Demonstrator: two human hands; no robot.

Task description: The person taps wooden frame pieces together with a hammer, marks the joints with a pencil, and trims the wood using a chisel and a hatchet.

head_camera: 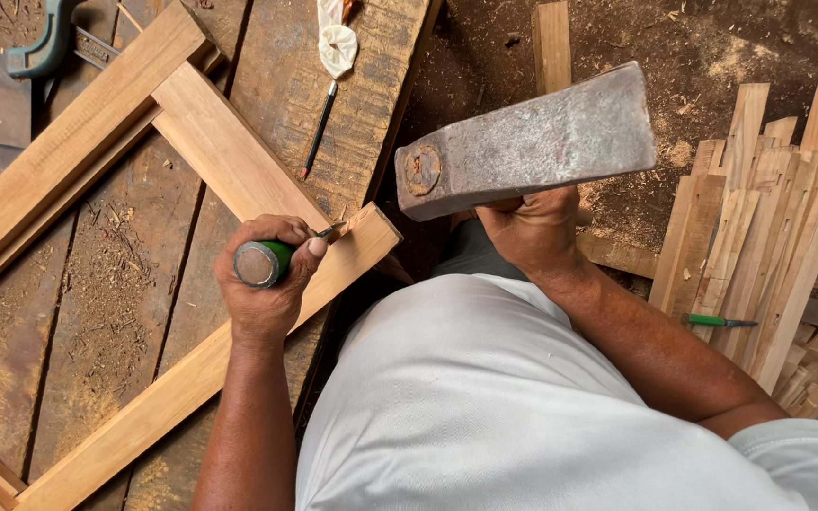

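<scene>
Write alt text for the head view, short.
Seen from above, a person's left hand holds a green-handled chisel against the corner joint of a pale wooden frame, while the right hand raises a heavy axe head as a hammer. Wood strips lie stacked at right.

Rough dark plank desk (97, 312), sawdust-strewn; bare earth floor (702, 38) right, littered with shavings; stacked wood slats (769, 227); even daylight.

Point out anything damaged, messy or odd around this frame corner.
The axe head in the right hand serves as a hammer, raised over the green-handled chisel held by the left hand. Sawdust litters the workbench. Nothing looks broken.
</scene>
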